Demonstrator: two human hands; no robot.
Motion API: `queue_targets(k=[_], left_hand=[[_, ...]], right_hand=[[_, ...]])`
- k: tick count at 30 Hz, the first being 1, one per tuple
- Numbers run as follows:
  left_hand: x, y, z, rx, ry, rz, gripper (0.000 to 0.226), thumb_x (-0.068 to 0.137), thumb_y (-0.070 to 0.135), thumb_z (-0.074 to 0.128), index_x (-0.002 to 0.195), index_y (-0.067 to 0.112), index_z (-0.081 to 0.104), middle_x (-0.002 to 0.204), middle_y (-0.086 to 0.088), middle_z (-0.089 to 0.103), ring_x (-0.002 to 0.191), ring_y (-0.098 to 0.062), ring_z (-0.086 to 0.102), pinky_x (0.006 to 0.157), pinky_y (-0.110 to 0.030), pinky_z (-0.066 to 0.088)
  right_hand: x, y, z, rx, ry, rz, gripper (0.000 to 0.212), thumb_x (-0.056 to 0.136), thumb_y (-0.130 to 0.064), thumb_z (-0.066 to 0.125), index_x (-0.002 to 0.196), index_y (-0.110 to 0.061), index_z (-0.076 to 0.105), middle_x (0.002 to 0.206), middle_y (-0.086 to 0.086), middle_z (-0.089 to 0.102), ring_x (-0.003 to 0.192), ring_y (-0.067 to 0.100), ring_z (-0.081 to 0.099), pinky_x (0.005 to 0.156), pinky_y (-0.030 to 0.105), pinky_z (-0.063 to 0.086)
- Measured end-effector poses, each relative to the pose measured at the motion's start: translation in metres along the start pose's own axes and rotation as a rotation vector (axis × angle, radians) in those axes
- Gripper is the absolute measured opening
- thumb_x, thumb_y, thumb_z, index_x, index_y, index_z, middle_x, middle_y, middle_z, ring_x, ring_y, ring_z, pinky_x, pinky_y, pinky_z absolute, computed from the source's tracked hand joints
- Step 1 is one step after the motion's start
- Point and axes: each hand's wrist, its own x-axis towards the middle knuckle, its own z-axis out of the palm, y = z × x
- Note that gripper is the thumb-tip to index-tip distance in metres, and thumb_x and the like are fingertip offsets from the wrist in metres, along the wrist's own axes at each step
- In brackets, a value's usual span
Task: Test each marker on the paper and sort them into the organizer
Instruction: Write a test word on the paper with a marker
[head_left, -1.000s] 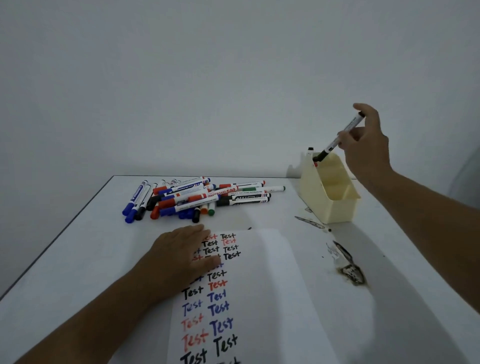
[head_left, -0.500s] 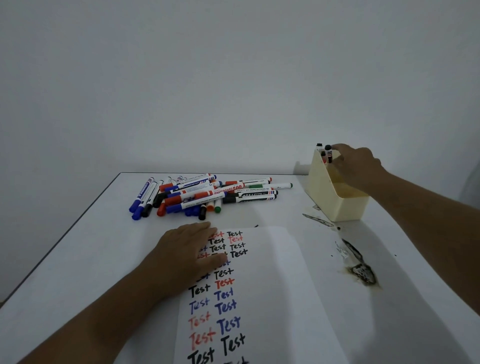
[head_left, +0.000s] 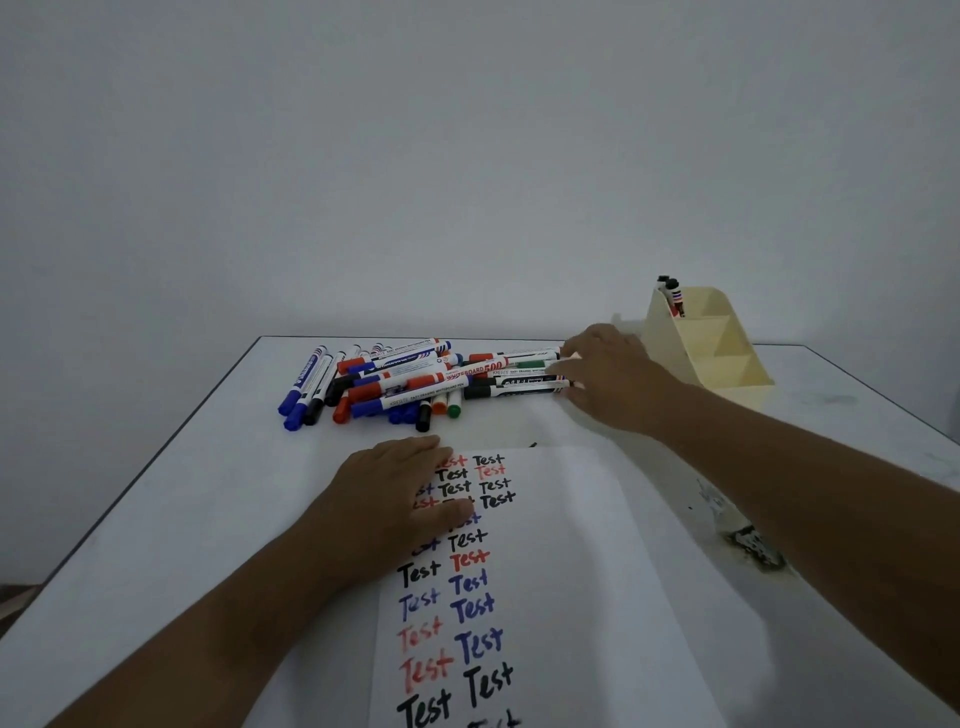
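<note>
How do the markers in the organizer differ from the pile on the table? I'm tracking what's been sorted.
1. The markers in the organizer stand upright; the marker pile lies flat and overlapping.
2. The organizer shows only a few markers, in its rearmost compartment; the pile holds many.
3. The right hand reaches the pile; neither hand touches the organizer's markers.

Both groups are capped.

Bare table (head_left: 218, 499) left of paper (head_left: 561, 597) (marker pile (head_left: 415, 379) behind).
</note>
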Motion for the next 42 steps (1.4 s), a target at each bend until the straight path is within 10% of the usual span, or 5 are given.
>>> queue_targets(k=[22,28,34,37,42], left_hand=[[-0.004,0.005,-0.006,-0.186,0.142,-0.020,0.083,0.084,0.070,0.050,0.152,0.037,0.016,0.160,0.014,0.014,0.145,-0.007,0.016,0.118,-0.035,0.020],[-0.006,0.009,-0.010,-0.265,0.361,0.000,0.076,0.089,0.060,0.051,0.152,0.033,0.018,0.158,0.013,0.019,0.143,-0.006,0.019,0.111,-0.027,0.021],[-0.012,0.020,-0.016,-0.291,0.322,0.014,0.050,0.098,0.050,0.038,0.145,0.033,0.036,0.140,0.009,0.050,0.119,-0.002,0.047,0.095,-0.016,0.035],[-0.013,0.022,-0.019,-0.271,0.301,0.028,0.042,0.100,0.044,0.033,0.133,0.025,0.050,0.112,0.008,0.058,0.088,0.007,0.047,0.075,-0.005,0.033],[-0.010,0.023,-0.018,-0.213,0.189,0.020,0.047,0.097,0.053,0.027,0.127,0.024,0.048,0.103,0.008,0.060,0.088,-0.003,0.054,0.071,-0.008,0.037]], right_hand=[[-0.011,-0.024,0.006,0.304,0.021,0.127,0.017,0.094,-0.030,0.068,0.110,-0.028,0.068,0.106,-0.013,0.062,0.121,0.019,0.044,0.090,0.034,0.035],[-0.036,-0.076,-0.034,0.689,0.142,0.150,0.016,0.088,-0.023,0.077,0.103,-0.024,0.072,0.098,-0.016,0.061,0.086,-0.005,0.054,0.076,0.008,0.038],[-0.069,-0.122,-0.066,1.133,0.167,0.339,0.015,0.080,-0.028,0.083,0.091,-0.032,0.074,0.074,-0.009,0.067,0.066,0.000,0.057,0.064,0.013,0.047],[-0.071,-0.132,-0.068,1.619,0.157,0.466,0.018,0.080,-0.012,0.081,0.096,-0.017,0.078,0.081,0.008,0.073,0.076,0.016,0.067,0.082,0.030,0.059],[-0.069,-0.142,-0.057,2.097,0.067,0.530,0.023,0.088,-0.009,0.065,0.108,-0.009,0.076,0.083,0.008,0.067,0.079,0.016,0.064,0.081,0.025,0.056]])
